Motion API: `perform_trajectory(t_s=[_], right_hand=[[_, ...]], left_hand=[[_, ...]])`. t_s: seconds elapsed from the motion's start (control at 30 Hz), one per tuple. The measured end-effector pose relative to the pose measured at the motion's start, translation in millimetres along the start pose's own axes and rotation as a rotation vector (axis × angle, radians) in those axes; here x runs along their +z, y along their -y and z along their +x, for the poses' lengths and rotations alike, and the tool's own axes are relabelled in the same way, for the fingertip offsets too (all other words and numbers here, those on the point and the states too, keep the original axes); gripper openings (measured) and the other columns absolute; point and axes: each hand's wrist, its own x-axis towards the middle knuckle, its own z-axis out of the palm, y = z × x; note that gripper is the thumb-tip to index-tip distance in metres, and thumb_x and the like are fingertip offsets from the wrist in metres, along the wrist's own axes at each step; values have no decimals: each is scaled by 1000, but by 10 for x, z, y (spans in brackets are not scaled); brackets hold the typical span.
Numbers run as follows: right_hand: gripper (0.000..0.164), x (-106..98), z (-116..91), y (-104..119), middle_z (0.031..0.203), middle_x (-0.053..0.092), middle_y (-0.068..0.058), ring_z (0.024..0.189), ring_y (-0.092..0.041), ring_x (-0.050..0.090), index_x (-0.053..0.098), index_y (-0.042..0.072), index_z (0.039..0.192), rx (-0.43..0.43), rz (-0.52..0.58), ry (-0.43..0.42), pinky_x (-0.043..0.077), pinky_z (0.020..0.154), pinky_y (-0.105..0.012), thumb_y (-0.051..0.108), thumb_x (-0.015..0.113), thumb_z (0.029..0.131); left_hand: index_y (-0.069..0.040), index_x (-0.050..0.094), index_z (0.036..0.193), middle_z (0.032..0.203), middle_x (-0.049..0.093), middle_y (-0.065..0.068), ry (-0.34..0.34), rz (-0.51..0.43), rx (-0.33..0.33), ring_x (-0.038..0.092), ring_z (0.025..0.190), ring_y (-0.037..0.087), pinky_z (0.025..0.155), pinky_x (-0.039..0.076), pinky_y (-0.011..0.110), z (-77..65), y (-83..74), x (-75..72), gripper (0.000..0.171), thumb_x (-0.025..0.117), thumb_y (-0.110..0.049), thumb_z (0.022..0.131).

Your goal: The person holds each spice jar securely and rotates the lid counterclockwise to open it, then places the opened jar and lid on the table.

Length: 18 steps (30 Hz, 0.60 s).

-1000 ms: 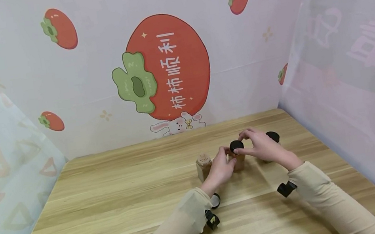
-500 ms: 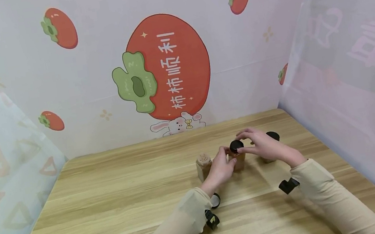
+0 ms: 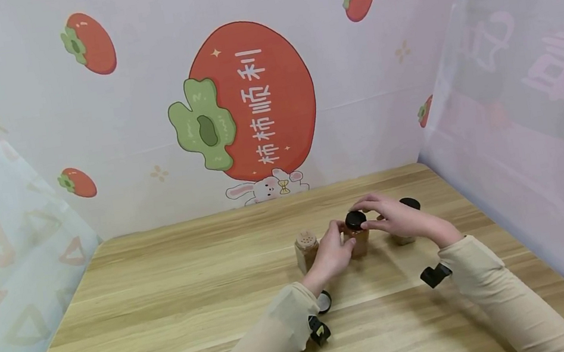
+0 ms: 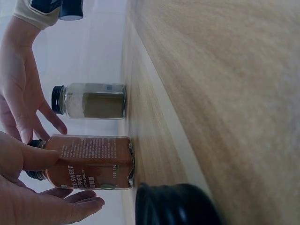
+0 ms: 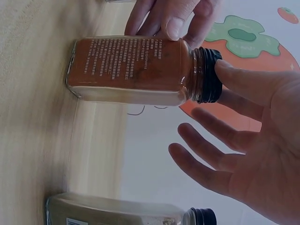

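A glass jar of reddish-brown spice (image 3: pixel 360 245) stands upright on the table, its label partly reading "sweet pepper" in the left wrist view. The left hand (image 3: pixel 332 255) grips its body from the left, thumb and fingers on opposite sides. On its black cap (image 5: pixel 211 75), the right hand (image 3: pixel 402 220) has thumb and forefinger at the rim, with the other fingers spread off it. To the left stands a jar with a bare perforated shaker top (image 3: pixel 307 249). A loose black cap (image 3: pixel 324 302), pale inside, lies beside the left sleeve.
Behind the right hand stands another black-capped jar (image 4: pixel 101 101) of olive-brown powder. Both wrists carry black camera mounts, the right one (image 3: pixel 435 276) hanging above the wooden table (image 3: pixel 169 300). A printed cloth backdrop (image 3: pixel 141 99) rises at the table's back edge, with cloth sides left and right.
The right hand's thumb has shifted right along the cap's front and its forefinger left along the back, a counterclockwise turn seen from above. The left hand and jar stay put.
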Motion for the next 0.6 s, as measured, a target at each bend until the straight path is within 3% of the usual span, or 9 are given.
perform_trajectory(t_s=[0.27,0.47,0.6], right_hand=[[40,-15,-8,5,127,52,-22,112,-35,54,53,1,130,-32,-37,5,51,83,-44,10,61,92],[47,-3,-15,-9,133,47,-23,115,-38,54,47,0,135,26,43,12,53,84,-47,17,61,93],[52,17,-25,-2,136,48,-22,116,-39,54,46,0,135,72,73,-32,53,85,-48,24,63,92]], left_hand=[[-8,46,124,129,56,12,3,-6,-8,49,126,27,105,40,43,-8,-6,-4,33,57,-14,94],[-8,46,125,129,56,11,5,-9,-13,49,126,27,105,40,43,-4,2,1,34,57,-14,94],[-8,46,125,129,56,11,3,-15,-10,49,126,26,105,40,43,-3,8,9,33,57,-14,94]])
